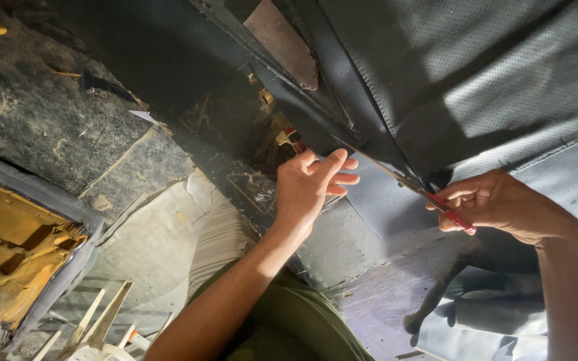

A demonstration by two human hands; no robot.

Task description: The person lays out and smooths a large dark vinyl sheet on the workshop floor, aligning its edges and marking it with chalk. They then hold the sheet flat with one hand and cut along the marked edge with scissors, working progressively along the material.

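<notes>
Dim scene, sunlit patches upper right, sharp shadows

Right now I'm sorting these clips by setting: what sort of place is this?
Probably an upholstery workshop. The right hand works red-handled scissors along perforated grey seat covering that the left hand steadies, with yellow foam and scraps on the floor.
</notes>
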